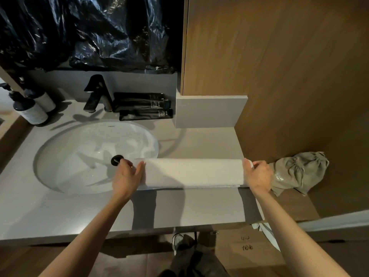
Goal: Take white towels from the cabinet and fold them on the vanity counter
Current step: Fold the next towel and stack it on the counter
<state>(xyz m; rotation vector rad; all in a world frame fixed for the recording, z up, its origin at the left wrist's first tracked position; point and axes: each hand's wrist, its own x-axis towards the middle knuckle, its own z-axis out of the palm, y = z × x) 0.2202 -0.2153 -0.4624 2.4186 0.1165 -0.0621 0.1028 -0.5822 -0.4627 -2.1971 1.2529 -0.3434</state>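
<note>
**Clerk:** Where is the towel?

**Inspector:** The white towel (191, 172) is folded into a long band. It is stretched level between both hands over the front right part of the surface (79, 212). Its left end reaches past the right rim of the sink (79, 156), close to the black drain stopper (117, 159).

**Clerk:** Does it rest on the surface?

**Inspector:** A dark shadow line runs under its near edge. From this angle I cannot tell whether it touches or hangs just above.

**Clerk:** What is the state of the hands?

**Inspector:** The left hand (127, 176) pinches the left end, with the thumb on the near face and the fingers (127, 163) curled behind. The right hand (259, 174) grips the right end, fingers wrapped over the top, and a white corner shows above the knuckles. Both arms are extended and bare.

**Clerk:** What else is there?

**Inspector:** A grey drawstring bag (299, 172) lies just beside the right hand, against the wood panel (279, 56). At the back of the surface a black faucet (97, 92) stands behind the sink. Black tubes (141, 104) lie to its right, and two pump bottles (32, 110) stand at far left. Black plastic sheeting (89, 33) hangs above. Below the front edge, a shoe (177, 239) stands beside cardboard (247, 246) bearing handwritten marks.
</note>
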